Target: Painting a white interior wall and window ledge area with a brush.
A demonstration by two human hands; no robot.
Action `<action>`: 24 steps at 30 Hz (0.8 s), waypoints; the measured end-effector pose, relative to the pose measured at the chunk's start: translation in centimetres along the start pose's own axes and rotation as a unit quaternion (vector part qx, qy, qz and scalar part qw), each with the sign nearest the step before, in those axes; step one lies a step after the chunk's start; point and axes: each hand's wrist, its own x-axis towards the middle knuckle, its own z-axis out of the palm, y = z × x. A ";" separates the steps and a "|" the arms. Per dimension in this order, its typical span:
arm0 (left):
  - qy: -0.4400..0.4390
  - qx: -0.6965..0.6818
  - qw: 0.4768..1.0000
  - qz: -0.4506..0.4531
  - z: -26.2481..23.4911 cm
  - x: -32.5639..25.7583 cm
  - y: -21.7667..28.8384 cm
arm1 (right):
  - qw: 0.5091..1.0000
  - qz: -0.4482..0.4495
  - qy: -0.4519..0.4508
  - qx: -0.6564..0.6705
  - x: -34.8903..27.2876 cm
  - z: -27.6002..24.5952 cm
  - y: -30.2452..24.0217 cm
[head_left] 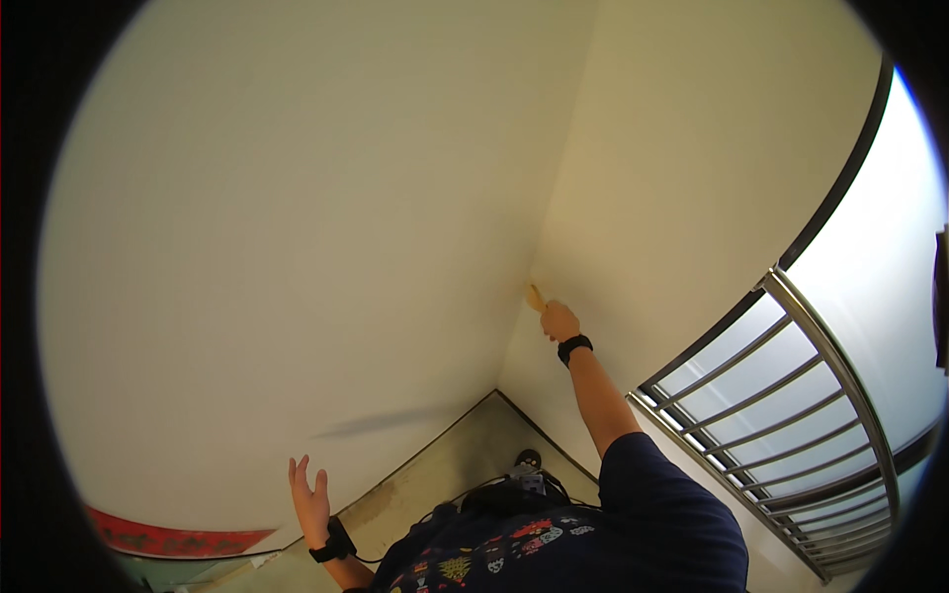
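Observation:
My right hand (560, 321), with a black band at the wrist, is stretched out to the corner where two pale walls meet. Its fingers are closed round a small yellowish flat-ended tool (535, 297), whose exact kind I cannot make out. The tool's tip is at or close to the wall corner; whether it touches is unclear. At the lower left my left hand (311, 504) is raised with its fingers spread, holding nothing. A black strapped device (334, 541) sits on that wrist. The left wall (297, 247) rises beyond this hand, apart from it.
On the right, a metal railing (840, 366) curves in front of a bright window (875, 183). A dark strip (435, 441) edges the floor along the walls. A red banner (178, 539) is low on the left. My shoe (529, 459) stands near the corner, beside dark cables.

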 end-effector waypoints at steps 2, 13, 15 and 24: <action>-0.011 -0.023 1.000 0.003 0.1 0.0 0.8 | 0.993 -0.047 0.104 -0.024 0.9 -1.5 0.2; -0.017 -0.002 1.000 0.010 0.2 -0.2 -1.2 | 0.925 -0.158 0.337 -0.072 -1.1 -16.9 -6.5; -0.016 -0.001 1.000 0.009 0.4 -0.4 -1.6 | 0.918 -0.152 0.360 -0.074 -2.1 -18.7 -7.7; -0.017 -0.002 1.000 -0.014 0.5 -1.3 -2.0 | 0.856 -0.191 0.478 0.054 -1.6 -18.9 -9.9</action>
